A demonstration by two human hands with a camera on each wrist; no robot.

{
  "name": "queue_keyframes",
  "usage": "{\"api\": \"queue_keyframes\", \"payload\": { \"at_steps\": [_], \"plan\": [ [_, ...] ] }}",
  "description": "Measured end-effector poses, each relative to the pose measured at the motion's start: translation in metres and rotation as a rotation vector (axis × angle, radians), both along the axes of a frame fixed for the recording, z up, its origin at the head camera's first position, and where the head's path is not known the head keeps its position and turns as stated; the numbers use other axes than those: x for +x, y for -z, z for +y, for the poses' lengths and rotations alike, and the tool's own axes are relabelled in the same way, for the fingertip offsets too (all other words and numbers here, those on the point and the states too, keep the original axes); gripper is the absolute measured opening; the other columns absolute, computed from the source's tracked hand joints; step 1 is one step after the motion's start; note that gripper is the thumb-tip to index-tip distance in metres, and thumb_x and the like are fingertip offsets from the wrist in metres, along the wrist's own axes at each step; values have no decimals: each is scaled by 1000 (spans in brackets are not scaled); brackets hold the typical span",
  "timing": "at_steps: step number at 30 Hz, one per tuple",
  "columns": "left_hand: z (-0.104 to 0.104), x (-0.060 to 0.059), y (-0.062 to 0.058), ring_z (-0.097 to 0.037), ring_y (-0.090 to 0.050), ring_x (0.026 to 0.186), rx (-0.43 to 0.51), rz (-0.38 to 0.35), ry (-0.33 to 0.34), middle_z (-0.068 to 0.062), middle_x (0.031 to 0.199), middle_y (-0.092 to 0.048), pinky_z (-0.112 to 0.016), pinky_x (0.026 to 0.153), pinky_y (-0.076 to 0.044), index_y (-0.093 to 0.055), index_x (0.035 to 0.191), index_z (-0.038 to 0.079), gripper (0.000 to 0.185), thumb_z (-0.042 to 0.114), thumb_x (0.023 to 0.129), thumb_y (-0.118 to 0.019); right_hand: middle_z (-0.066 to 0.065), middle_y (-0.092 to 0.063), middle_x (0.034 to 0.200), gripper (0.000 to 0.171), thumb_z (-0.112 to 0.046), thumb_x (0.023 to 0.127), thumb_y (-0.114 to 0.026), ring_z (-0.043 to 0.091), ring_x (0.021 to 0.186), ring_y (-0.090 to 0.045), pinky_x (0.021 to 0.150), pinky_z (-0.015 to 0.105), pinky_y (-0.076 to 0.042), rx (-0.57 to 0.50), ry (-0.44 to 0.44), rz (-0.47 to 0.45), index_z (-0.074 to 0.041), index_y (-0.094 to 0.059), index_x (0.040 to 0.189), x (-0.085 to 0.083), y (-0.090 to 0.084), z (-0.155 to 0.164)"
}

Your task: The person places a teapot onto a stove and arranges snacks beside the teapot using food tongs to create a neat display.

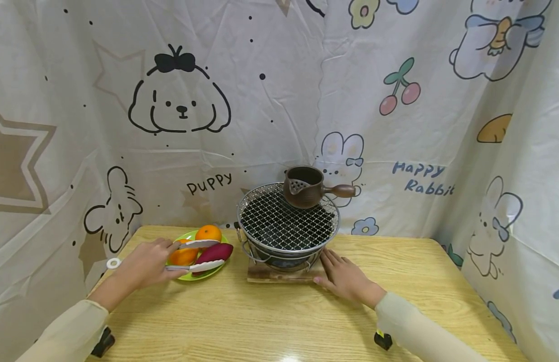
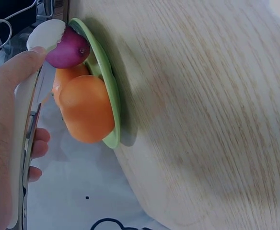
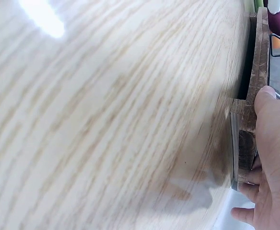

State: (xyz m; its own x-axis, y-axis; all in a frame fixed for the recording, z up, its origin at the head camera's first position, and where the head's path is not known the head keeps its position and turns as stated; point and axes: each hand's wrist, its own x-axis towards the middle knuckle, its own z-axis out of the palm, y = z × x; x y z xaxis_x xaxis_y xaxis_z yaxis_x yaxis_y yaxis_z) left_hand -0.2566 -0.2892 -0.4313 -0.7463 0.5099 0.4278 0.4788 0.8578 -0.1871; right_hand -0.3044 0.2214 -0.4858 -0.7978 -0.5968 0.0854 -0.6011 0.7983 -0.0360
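A: Where does it stand with the tongs and the food?

B: The left hand (image 1: 145, 262) has its fingers curled round a pair of white-tipped tongs (image 1: 198, 255), and their tips sit either side of the purple sweet potato (image 1: 214, 253). The potato lies on the green plate (image 1: 202, 275), at the left of the tabletop (image 1: 279, 322), beside two oranges (image 1: 209, 233).

A: So nothing is lifted?

B: As far as I can judge, no. In the left wrist view the sweet potato (image 2: 67, 49) rests against the plate rim (image 2: 112, 96), so the pick-up looks only begun.

A: And the grill?

B: The mesh of the small grill (image 1: 286, 221) is bare except for a brown handled pot (image 1: 307, 187) at its far edge. The right hand (image 1: 347, 277) lies with fingers straight against the wooden base (image 1: 261, 275), steadying it and gripping nothing. Moving any food across looks to be left.
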Motion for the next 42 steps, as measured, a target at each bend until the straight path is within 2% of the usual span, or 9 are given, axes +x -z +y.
{"api": "queue_keyframes", "payload": {
  "at_steps": [4,9,17,23,34,36,39,41,42],
  "plan": [
    [1,0,-3,-34,-72,85,0,-15,-9,-19,101,-74,-45,69,-62,-73,110,-2,67,54,77,-82,28,-31,162,79,-53,105,-46,46,148,-36,115,60,-39,0,4,-6,8,-35,153,0,0,0],
    [2,-1,-7,-28,-69,78,-5,-15,-21,-16,97,-73,-41,64,-61,-73,108,0,64,55,77,-82,28,-31,162,79,-53,105,-46,45,148,-36,115,60,-39,1,7,-6,8,-35,154,1,-1,0],
    [1,-3,-6,-23,-66,68,-18,67,6,-13,90,-72,-34,55,-57,-73,104,1,63,55,73,-84,29,-31,161,78,-53,105,-46,46,148,-36,115,60,-40,-1,0,-1,8,-35,153,1,-1,-1],
    [2,-5,-6,-26,-67,66,-29,136,53,-13,88,-72,-37,58,-59,-73,102,1,64,55,71,-85,28,-31,162,78,-53,105,-46,46,148,-35,115,60,-39,-2,7,-11,8,-35,154,1,-1,0],
    [3,-7,-10,-30,-69,68,11,188,92,-15,89,-73,-42,61,-60,-74,105,-1,69,56,69,-86,29,-31,161,78,-52,105,-46,46,148,-36,115,60,-39,-9,4,-8,9,-35,153,2,-1,0],
    [3,-8,-10,-30,-69,67,24,201,100,-15,89,-73,-41,59,-60,-75,104,-1,72,65,76,-78,29,-31,161,78,-52,105,-46,46,148,-36,115,60,-39,-8,3,-7,9,-35,153,2,-1,0],
    [3,-8,-11,-28,-68,64,40,211,105,-14,87,-72,-39,56,-58,-74,102,0,71,66,76,-77,29,-31,161,78,-52,105,-46,46,148,-36,115,60,-39,-8,4,-6,9,-35,153,2,-2,0],
    [2,-8,-12,-27,-67,63,44,211,102,-13,87,-72,-38,55,-57,-74,101,1,75,73,81,-69,29,-31,161,78,-52,105,-46,46,148,-36,115,60,-39,-7,3,-4,9,-35,153,2,-1,0],
    [2,-7,-13,-26,-67,63,46,212,102,-12,86,-72,-38,54,-57,-74,101,1,75,73,80,-69,29,-31,161,78,-52,105,-46,46,148,-36,115,60,-39,-7,4,-3,9,-36,153,2,-1,0]
  ]
}}
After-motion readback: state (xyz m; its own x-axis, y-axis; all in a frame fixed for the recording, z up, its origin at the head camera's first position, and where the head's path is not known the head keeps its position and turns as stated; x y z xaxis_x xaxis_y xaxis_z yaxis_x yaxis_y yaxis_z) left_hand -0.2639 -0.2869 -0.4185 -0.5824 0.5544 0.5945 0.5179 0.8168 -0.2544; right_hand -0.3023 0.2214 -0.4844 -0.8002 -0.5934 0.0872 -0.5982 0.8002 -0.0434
